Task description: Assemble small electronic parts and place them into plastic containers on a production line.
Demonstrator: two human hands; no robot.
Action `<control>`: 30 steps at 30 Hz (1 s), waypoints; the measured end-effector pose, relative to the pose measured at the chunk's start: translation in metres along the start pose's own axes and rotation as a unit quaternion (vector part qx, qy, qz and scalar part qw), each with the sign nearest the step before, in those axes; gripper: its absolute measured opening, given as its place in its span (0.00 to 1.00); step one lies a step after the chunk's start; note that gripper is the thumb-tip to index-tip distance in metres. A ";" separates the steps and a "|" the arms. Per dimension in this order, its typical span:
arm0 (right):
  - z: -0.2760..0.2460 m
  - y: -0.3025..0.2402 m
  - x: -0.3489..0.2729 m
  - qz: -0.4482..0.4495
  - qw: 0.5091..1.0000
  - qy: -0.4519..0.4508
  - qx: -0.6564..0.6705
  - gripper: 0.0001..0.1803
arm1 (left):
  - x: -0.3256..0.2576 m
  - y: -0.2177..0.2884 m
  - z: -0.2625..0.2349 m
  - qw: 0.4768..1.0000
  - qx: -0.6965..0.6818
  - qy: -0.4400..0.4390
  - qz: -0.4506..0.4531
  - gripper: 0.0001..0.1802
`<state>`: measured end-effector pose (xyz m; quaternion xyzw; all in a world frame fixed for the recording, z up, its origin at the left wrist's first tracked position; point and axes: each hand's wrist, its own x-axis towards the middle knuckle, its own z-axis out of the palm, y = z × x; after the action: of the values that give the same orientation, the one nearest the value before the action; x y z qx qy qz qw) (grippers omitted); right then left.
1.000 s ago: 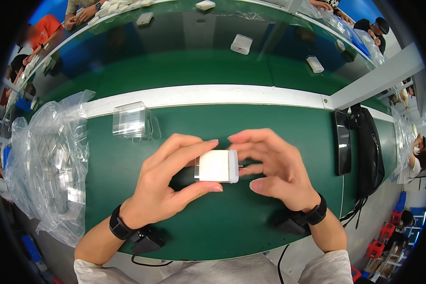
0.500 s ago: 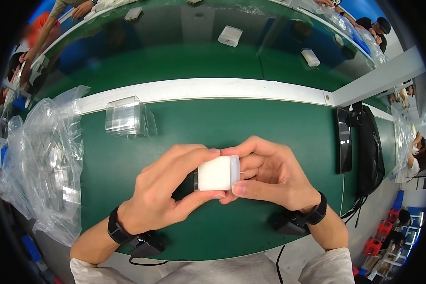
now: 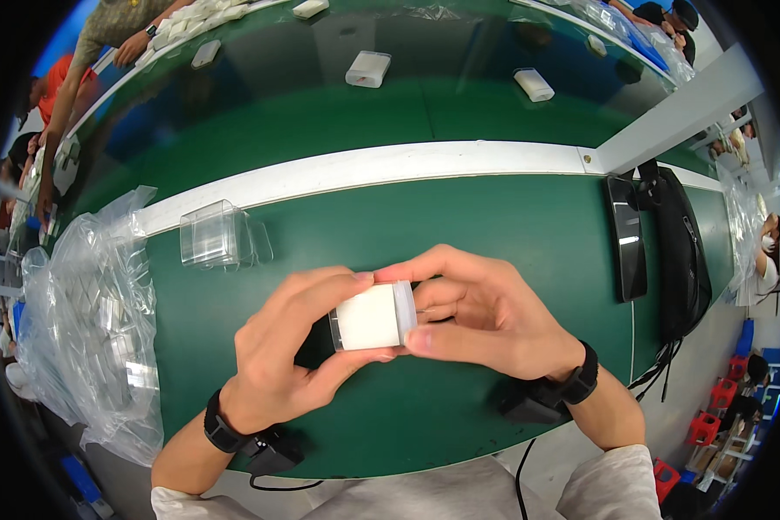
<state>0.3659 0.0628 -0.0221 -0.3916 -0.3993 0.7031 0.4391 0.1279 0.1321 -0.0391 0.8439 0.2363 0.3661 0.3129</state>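
Note:
Between my hands is a small clear plastic box [image 3: 366, 317] with a white block inside and a frosted lid [image 3: 405, 314] at its right end. It lies sideways above the green table. My left hand [image 3: 288, 338] grips the box body, thumb below and fingers along the top edge. With its thumb and index finger, my right hand [image 3: 477, 316] pinches the lid end, the other fingers curling behind. Whether the lid is fully seated cannot be made out.
Clear empty plastic cases [image 3: 221, 236] stand at the back left, beside a large plastic bag [image 3: 95, 329] of clear pieces. A black phone [image 3: 627, 238] and black bag [image 3: 680, 251] lie right. Beyond the white rail [image 3: 364, 165], white boxes [image 3: 368, 69] rest on a green surface; other people work there.
My whole view has shifted and tilted slightly. The white boxes beyond the rail appear further left, by more than the rail itself. Both hands keep much the same grip on the box.

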 end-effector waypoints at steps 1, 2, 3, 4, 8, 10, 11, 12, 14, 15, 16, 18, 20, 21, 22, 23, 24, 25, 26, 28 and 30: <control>-0.001 0.001 0.000 0.004 1.000 0.003 0.006 0.25 | 0.000 -0.001 0.001 1.000 0.001 0.001 0.004 0.33; -0.001 0.001 0.000 0.009 1.000 0.006 0.013 0.24 | 0.000 -0.002 0.002 1.000 0.002 0.002 0.007 0.33; 0.001 0.001 0.000 0.010 1.000 0.005 0.014 0.24 | -0.001 -0.001 0.001 1.000 0.002 0.002 0.005 0.33; 0.003 0.001 0.000 0.007 0.999 0.008 0.034 0.21 | 0.000 -0.001 0.000 1.000 0.004 0.004 0.016 0.32; 0.000 0.000 -0.002 0.042 0.999 0.004 0.029 0.11 | 0.003 0.001 -0.005 0.999 0.024 -0.011 0.046 0.30; -0.001 0.001 -0.001 0.038 0.998 0.000 0.042 0.08 | 0.004 0.003 -0.005 0.999 0.024 -0.010 0.043 0.29; -0.001 0.001 0.000 0.032 0.998 -0.003 0.055 0.06 | 0.004 0.004 -0.004 0.999 0.024 -0.010 0.043 0.29; -0.002 0.001 -0.001 0.032 0.998 -0.003 0.056 0.06 | 0.003 0.004 -0.005 0.999 0.024 -0.011 0.042 0.29; -0.003 -0.001 -0.002 0.036 0.998 -0.010 0.051 0.07 | 0.001 0.004 -0.005 0.998 0.034 -0.028 0.033 0.31; -0.003 -0.001 -0.002 0.035 0.998 -0.008 0.053 0.07 | 0.001 0.004 -0.006 0.998 0.034 -0.031 0.034 0.31; -0.003 -0.001 -0.001 0.033 0.998 -0.012 0.049 0.07 | 0.000 0.005 -0.006 0.998 0.044 -0.030 0.035 0.31; -0.002 0.000 -0.002 0.028 0.998 -0.013 0.046 0.07 | 0.003 0.005 -0.005 0.997 0.053 -0.032 0.040 0.31; -0.001 0.000 -0.002 0.025 0.998 -0.003 0.055 0.08 | 0.006 0.005 -0.004 0.996 0.061 -0.012 0.062 0.29; -0.001 0.000 -0.001 0.023 0.998 -0.003 0.055 0.08 | 0.006 0.004 -0.003 0.996 0.062 -0.012 0.065 0.29; -0.001 -0.001 -0.001 0.023 0.998 0.001 0.053 0.09 | 0.005 0.002 -0.001 0.997 0.054 0.000 0.058 0.30; -0.001 -0.002 0.000 0.023 0.998 0.005 0.050 0.12 | 0.004 0.001 0.000 0.998 0.046 0.012 0.051 0.30; -0.002 -0.002 0.000 0.022 0.999 0.004 0.050 0.12 | 0.003 0.002 -0.001 0.997 0.048 0.013 0.051 0.30; -0.004 -0.001 0.000 0.014 0.999 -0.010 0.049 0.16 | 0.002 0.002 -0.002 0.999 0.043 0.011 0.032 0.30; -0.005 0.000 -0.001 0.007 0.999 -0.024 0.048 0.21 | 0.001 0.002 -0.004 0.999 0.037 0.009 0.013 0.31; 0.000 -0.002 -0.002 0.009 0.999 -0.020 0.040 0.22 | -0.002 -0.002 -0.007 0.999 0.036 0.002 0.022 0.32; 0.002 -0.002 -0.003 0.012 0.999 -0.016 0.031 0.23 | -0.003 -0.004 -0.007 0.999 0.032 -0.005 0.030 0.33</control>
<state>0.3657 0.0603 -0.0189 -0.3713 -0.3793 0.7268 0.4360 0.1203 0.1355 -0.0391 0.8620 0.2211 0.3634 0.2758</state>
